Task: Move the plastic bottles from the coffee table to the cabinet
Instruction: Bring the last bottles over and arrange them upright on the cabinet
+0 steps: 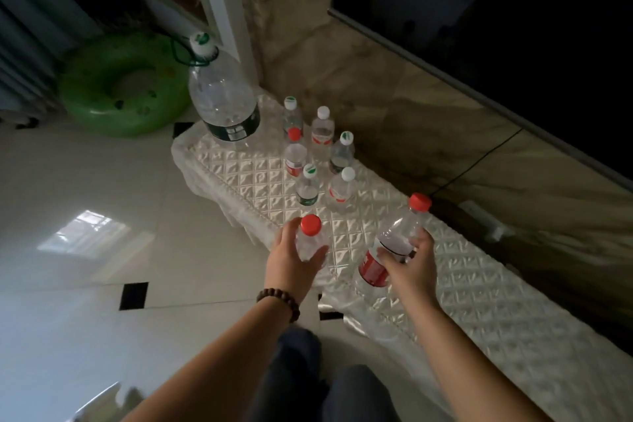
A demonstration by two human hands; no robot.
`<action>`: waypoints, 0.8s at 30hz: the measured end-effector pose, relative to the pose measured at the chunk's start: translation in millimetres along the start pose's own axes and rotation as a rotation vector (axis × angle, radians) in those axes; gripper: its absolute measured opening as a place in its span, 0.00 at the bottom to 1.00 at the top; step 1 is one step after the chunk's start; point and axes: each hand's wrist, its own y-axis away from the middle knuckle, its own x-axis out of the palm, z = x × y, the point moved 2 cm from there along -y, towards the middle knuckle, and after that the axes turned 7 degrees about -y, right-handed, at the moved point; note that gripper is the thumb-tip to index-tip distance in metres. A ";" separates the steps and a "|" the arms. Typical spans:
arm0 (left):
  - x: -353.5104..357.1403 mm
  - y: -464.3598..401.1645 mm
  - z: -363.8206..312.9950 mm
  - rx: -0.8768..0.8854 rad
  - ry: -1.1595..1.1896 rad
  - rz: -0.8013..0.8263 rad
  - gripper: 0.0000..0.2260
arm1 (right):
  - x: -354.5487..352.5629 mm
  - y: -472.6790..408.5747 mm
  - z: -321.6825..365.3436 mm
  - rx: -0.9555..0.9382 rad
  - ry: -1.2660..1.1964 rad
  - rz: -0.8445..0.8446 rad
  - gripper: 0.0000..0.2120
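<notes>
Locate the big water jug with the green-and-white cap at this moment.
In the head view, the big water jug stands upper left of centre, on the far left end of the quilted cloth, left of the small bottles and right of the green swim ring.

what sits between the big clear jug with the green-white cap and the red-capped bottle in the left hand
In the head view, a cluster of six small clear plastic bottles stands on the quilted white cloth between the big clear jug and that red-capped bottle.

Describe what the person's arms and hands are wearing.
Both forearms are bare, with no sleeves and no gloves in view. The left hand has a bracelet of dark brown round beads at its wrist. The right hand and its wrist show nothing worn.
</notes>
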 end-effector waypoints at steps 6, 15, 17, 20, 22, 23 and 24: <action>39.4 -68.7 17.4 0.014 -0.059 0.043 0.25 | 28.6 -70.9 -18.5 0.005 0.077 -0.061 0.38; 113.4 -126.9 43.0 0.041 -0.128 0.031 0.25 | 64.6 -162.6 -66.3 -0.062 0.161 -0.002 0.36; 122.5 -130.2 47.8 0.036 -0.136 0.035 0.26 | 68.6 -172.6 -77.2 -0.065 0.175 0.027 0.37; 132.2 -133.3 51.9 0.050 -0.147 0.035 0.27 | 71.6 -181.6 -91.4 -0.071 0.226 0.062 0.36; 134.6 -134.4 52.8 0.065 -0.161 0.032 0.27 | 72.6 -183.9 -97.2 -0.075 0.260 0.087 0.35; 134.9 -134.7 53.1 0.066 -0.166 0.031 0.27 | 73.0 -184.5 -98.8 -0.086 0.267 0.094 0.35; 134.8 -134.5 53.5 0.062 -0.169 0.033 0.27 | 72.9 -184.8 -99.9 -0.092 0.273 0.099 0.36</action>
